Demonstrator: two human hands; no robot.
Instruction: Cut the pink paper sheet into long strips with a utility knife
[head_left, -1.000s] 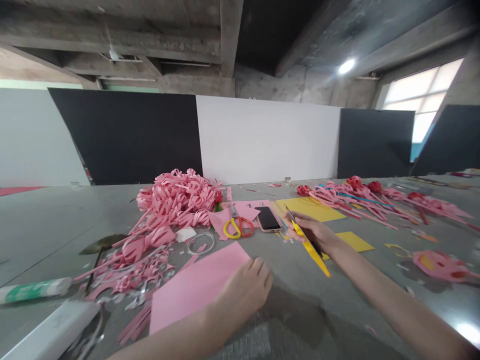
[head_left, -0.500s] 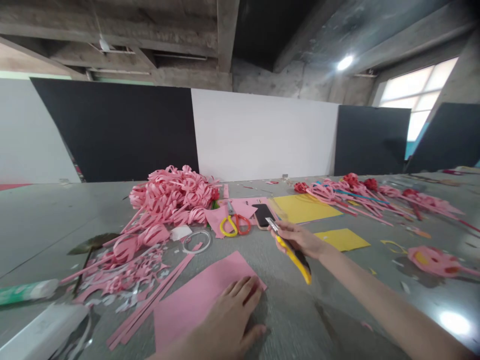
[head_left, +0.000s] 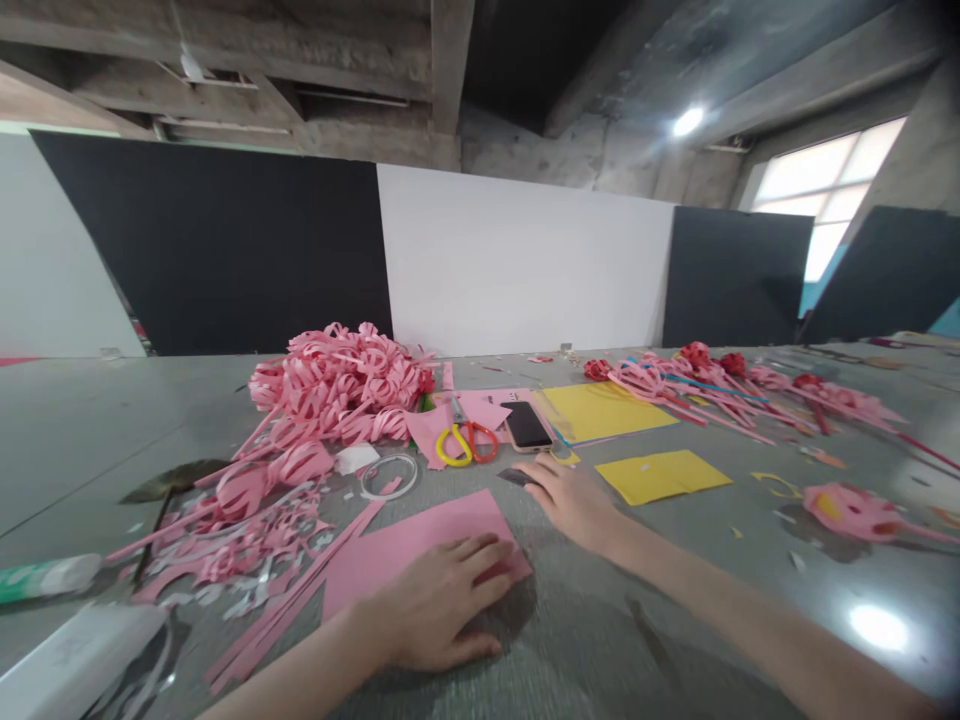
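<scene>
My left hand (head_left: 442,600) lies flat with fingers spread, pressing on a pink sheet of paper (head_left: 375,555). Low over the floor, just right of that sheet, my right hand (head_left: 574,500) has its fingers closed on the utility knife (head_left: 515,477). Only a dark end of the knife sticks out past the fingertips; the rest is hidden under the hand. Beyond the hand lies a phone (head_left: 527,427). Scissors (head_left: 466,440) with yellow and red handles rest on pink paper to the phone's left. Cut pink strips (head_left: 262,625) lie left of the sheet.
A heap of pink paper loops (head_left: 337,385) stands at the back left, scraps (head_left: 247,540) before it. A clear tape ring (head_left: 388,480) lies near the sheet. Yellow papers (head_left: 664,477) and paper flowers (head_left: 697,380) spread rightward. A white box (head_left: 79,655) sits front left.
My right hand has turned over and lowered toward the floor, so the knife's yellow body is now covered. My left hand stays on the pink sheet, which has shifted slightly in view.
</scene>
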